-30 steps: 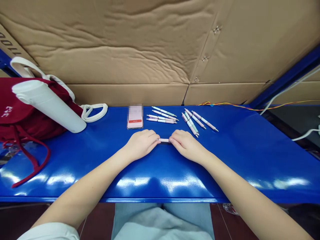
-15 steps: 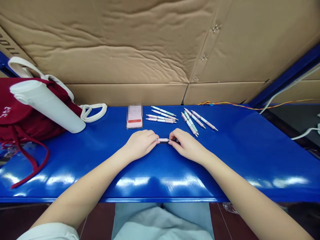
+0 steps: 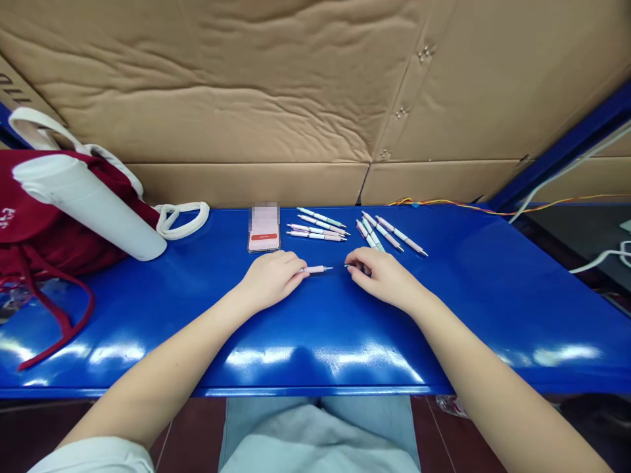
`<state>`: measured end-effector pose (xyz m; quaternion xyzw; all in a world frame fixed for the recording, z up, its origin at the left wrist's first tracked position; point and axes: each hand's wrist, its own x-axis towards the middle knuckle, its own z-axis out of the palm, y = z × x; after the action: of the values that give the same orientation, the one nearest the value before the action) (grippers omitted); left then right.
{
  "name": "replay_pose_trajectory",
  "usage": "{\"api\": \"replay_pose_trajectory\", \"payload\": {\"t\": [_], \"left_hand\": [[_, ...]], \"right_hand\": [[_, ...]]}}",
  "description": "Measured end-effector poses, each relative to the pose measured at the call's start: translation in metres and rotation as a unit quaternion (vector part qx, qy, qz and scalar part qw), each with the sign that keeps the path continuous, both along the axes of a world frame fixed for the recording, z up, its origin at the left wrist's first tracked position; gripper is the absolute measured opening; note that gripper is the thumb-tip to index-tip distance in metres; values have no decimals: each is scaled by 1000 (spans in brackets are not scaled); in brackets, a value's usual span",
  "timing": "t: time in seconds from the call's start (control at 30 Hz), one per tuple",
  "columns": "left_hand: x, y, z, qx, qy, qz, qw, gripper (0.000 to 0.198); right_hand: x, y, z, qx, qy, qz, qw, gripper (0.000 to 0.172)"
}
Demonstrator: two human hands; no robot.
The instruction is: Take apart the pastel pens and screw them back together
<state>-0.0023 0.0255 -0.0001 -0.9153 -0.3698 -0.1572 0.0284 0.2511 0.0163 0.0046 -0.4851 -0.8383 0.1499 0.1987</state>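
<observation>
The left hand [image 3: 273, 279] held a pink pen [image 3: 314, 269] snug between thumb and fingers — the pen's thin tip poked toward the right hand [image 3: 382, 276]. The right hand's fingers were curled in, pinching a tiny bit [image 3: 347, 265], too small to name. The pen was between the hands, near the middle of the blue table [image 3: 315, 341]. Behind were two bunches of pens [image 3: 318, 230] and a phone [image 3: 264, 230]. A white bottle [image 3: 113, 213] leaned on a red bag [image 3: 29, 203].
</observation>
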Motion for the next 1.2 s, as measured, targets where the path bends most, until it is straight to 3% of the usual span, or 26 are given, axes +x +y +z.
{"api": "replay_pose_trajectory", "payload": {"t": [0.17, 0.27, 0.43, 0.67, 0.8, 1.03, 1.2], "left_hand": [[-1, 6, -4, -1, 26, 13, 1000, 26], [-2, 10, -8, 1, 28, 13, 1000, 27], [5, 8, -11, 35, -18, -7, 999, 39], [18, -1, -13, 48, -44, -72, 995, 28], [18, -3, -14, 42, -57, -84, 994, 27], [20, -6, -12, 8, -14, -84, 996, 24], [13, -6, -1, -12, -7, -76, 997, 32]], "right_hand": [[8, 8, -5, -15, -62, -42, 997, 10], [8, 10, -10, -3, -50, -37, 998, 10], [-11, 3, -11, 13, 43, 15, 999, 10], [-36, -11, -8, 8, 73, 75, 995, 9], [-25, -8, -5, -4, 55, 75, 996, 10], [12, 6, -7, -29, -59, 8, 998, 13], [0, -4, 2, 21, -32, 39, 998, 19]]}}
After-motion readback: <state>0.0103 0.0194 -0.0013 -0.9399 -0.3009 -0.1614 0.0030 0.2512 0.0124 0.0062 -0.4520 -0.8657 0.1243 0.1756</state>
